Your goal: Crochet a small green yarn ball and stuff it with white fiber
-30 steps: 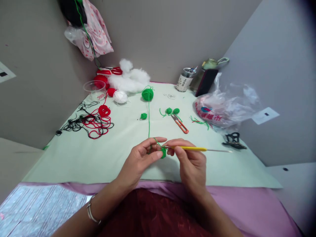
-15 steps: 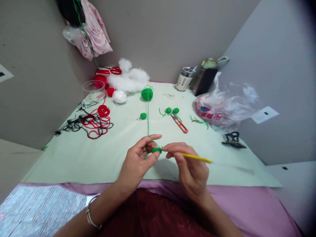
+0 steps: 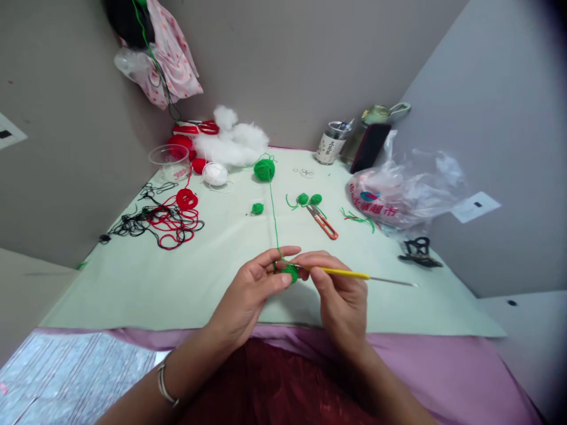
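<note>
Between thumb and fingers, my left hand pinches a small green crochet piece. My right hand grips a crochet hook with a yellow handle and metal ends; one end points right, the other meets the crochet piece. Green yarn runs from the green yarn ball at the back, over my left fingers, to the piece. On the table beyond my hands lie a smaller green ball, two green crocheted balls with loose tails, and orange thread snips.
At left are tangled black and red yarn, a clear plastic cup, white yarn and white stuffing. At right stand a pen holder, a phone, a plastic bag and a black claw clip.
Both hands have come closer together, the left shifting slightly right. The crochet piece has turned to show a rounder face, and the hook lies flatter. The yarn now slants to the right.
</note>
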The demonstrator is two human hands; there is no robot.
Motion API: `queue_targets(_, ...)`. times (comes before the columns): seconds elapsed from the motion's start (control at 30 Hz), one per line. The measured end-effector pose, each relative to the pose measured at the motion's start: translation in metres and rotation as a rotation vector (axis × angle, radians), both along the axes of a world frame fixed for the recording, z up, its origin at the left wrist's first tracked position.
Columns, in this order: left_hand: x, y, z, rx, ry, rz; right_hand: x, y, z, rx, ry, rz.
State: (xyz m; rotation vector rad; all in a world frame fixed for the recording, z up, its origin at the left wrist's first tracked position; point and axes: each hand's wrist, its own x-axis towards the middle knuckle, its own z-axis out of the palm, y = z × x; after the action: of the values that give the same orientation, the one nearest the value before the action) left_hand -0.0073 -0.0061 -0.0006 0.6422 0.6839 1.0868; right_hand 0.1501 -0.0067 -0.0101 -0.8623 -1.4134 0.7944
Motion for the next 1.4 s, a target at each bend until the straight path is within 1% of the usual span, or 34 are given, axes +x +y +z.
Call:
queue_targets(0.07,0.004,-0.002,-0.001,0.039,0.064,0.057,-0.001,-0.002,-0.002,0.065,-0.089,-0.045)
queue_targets(0.13,0.006,-0.002,-0.003,0.029,0.074,0.105,-0.002,-0.005,-0.006,0.196,-0.237,-0.109)
queue_targets(0.2,0.006,-0.001,-0.004,-0.041,-0.002,0.072,0.000,-0.008,-0.009,0.329,-0.400,-0.157)
queue_targets(0.23,0.006,0.001,-0.005,-0.086,-0.056,0.036,0.001,-0.008,-0.010,0.362,-0.435,-0.172)
queue_targets(0.27,0.004,0.003,-0.005,-0.126,-0.105,0.001,0.002,-0.008,-0.010,0.357,-0.422,-0.182)
queue_targets(0.3,0.002,0.004,-0.005,-0.156,-0.140,-0.022,0.003,-0.007,-0.009,0.316,-0.365,-0.184)
queue_targets(0.37,-0.001,0.006,-0.004,-0.167,-0.163,-0.009,0.004,-0.004,-0.006,0.172,-0.164,-0.157)
queue_targets(0.43,-0.002,0.006,-0.003,-0.132,-0.125,0.019,0.005,0.000,-0.002,0.040,0.020,-0.088)
queue_targets(0.47,-0.002,0.005,-0.002,-0.099,-0.090,0.025,0.004,0.001,-0.001,0.000,0.065,-0.052)
queue_targets(0.53,-0.001,0.002,-0.002,-0.018,-0.003,0.028,0.003,0.002,0.000,-0.034,0.057,-0.004)
queue_targets(0.63,-0.001,-0.001,-0.003,0.074,0.102,0.005,0.004,0.002,-0.002,-0.072,0.026,-0.003)
queue_targets(0.7,-0.002,-0.002,-0.004,0.092,0.133,-0.014,0.006,0.003,-0.004,-0.120,0.104,0.016)
queue_targets(0.8,-0.005,-0.001,-0.004,0.117,0.172,0.024,0.008,0.005,-0.005,-0.187,0.212,0.081)
queue_targets(0.9,-0.007,-0.001,-0.003,0.146,0.206,0.058,0.009,0.005,-0.003,-0.190,0.216,0.111)
queue_targets(1.0,-0.007,-0.001,-0.004,0.168,0.236,0.063,0.009,0.001,0.001,-0.146,0.142,0.088)
queue_targets(1.07,-0.007,-0.001,-0.005,0.191,0.269,0.082,0.009,-0.003,0.002,-0.087,0.031,0.036)
queue_targets(1.13,-0.004,-0.002,-0.006,0.207,0.308,0.127,0.009,-0.007,0.001,0.030,-0.137,-0.016)
queue_targets(1.2,-0.001,-0.003,-0.008,0.196,0.305,0.179,0.008,-0.010,-0.003,0.209,-0.333,-0.060)
queue_targets(1.23,0.001,-0.004,-0.008,0.170,0.272,0.190,0.007,-0.011,-0.006,0.302,-0.422,-0.086)
queue_targets(1.27,0.002,-0.004,-0.008,0.127,0.216,0.179,0.006,-0.012,-0.008,0.373,-0.497,-0.115)
queue_targets(1.3,0.003,-0.003,-0.008,0.069,0.142,0.139,0.005,-0.013,-0.011,0.415,-0.551,-0.146)
queue_targets(1.33,0.003,-0.003,-0.008,0.005,0.061,0.081,0.004,-0.013,-0.012,0.426,-0.565,-0.174)
queue_targets(1.37,0.002,-0.002,-0.008,-0.055,-0.009,0.024,0.004,-0.013,-0.013,0.404,-0.534,-0.193)
queue_targets(1.4,0.001,-0.001,-0.008,-0.104,-0.061,-0.018,0.004,-0.012,-0.013,0.351,-0.458,-0.203)
